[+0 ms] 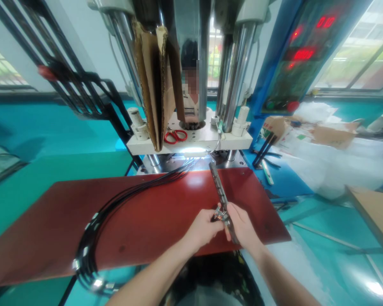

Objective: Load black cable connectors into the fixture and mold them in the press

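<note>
A long dark metal bar (219, 187) with notches along it slants over the red-brown board. My right hand (241, 223) is closed round its near end. Against the bar's left side, my left hand (204, 227) pinches a small cluster of metal-tipped pieces (219, 214), too small to make out exactly; they look like wire ends or connectors. Both hands are close together above the board's front edge. To the left, a bundle of black cables (115, 199) with metal ends curves from the press across the board and hangs over its front edge.
The red-brown board (166, 212) lies before a press with a white plate (204, 138). Red-handled scissors (175, 136) and folded cardboard (155, 89) rest on that plate. At right are a control panel (301, 55), a utility knife (268, 173) and white plastic bags (332, 157).
</note>
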`<state>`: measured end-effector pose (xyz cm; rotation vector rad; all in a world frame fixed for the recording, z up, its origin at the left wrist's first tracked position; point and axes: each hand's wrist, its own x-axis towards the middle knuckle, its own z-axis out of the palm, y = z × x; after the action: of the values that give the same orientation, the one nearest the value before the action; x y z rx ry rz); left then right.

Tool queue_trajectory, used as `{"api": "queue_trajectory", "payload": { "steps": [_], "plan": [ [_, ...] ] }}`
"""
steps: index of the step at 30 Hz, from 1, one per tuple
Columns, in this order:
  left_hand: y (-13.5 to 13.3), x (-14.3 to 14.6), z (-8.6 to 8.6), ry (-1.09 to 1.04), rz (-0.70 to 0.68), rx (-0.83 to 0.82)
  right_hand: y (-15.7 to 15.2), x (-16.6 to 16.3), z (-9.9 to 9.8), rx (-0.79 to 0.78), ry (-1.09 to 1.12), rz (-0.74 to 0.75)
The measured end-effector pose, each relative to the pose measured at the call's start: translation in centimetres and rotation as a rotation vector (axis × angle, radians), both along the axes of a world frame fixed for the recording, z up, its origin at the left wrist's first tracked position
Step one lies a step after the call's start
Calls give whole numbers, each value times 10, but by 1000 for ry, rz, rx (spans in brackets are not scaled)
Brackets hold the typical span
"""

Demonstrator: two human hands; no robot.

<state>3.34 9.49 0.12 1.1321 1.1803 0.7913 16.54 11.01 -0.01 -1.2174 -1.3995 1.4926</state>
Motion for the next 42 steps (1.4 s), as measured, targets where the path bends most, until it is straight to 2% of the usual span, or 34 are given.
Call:
{"api": "queue_trajectory", "payload": {
  "steps": [4, 7, 13, 19, 25, 28, 33, 42],
  "plan": [
    [-2, 2, 2, 16, 27, 116, -3, -4, -1, 35, -22, -16],
    [-2, 3, 2, 11, 29, 134, -3, -6, -3, 49, -74, -2],
    [1, -5, -2, -53, 12, -45, -1, -4, -3, 46, -19, 2],
    [8, -16, 0, -290, 76, -105, -1, 1, -6, -18, 142, -91],
    [12, -19, 2, -336, 70, -226, -1, 2, -7, -53, 199, -47],
    [11, -15, 5, -280, 51, -185, -1, 2, -6, -88, 210, -33],
    [8, -5, 6, -83, 118, -17, 0, 4, -2, -62, 126, 17],
    [7, -3, 11, -150, 124, -11, 2, 6, -5, -91, 99, 68]
  ]
}}
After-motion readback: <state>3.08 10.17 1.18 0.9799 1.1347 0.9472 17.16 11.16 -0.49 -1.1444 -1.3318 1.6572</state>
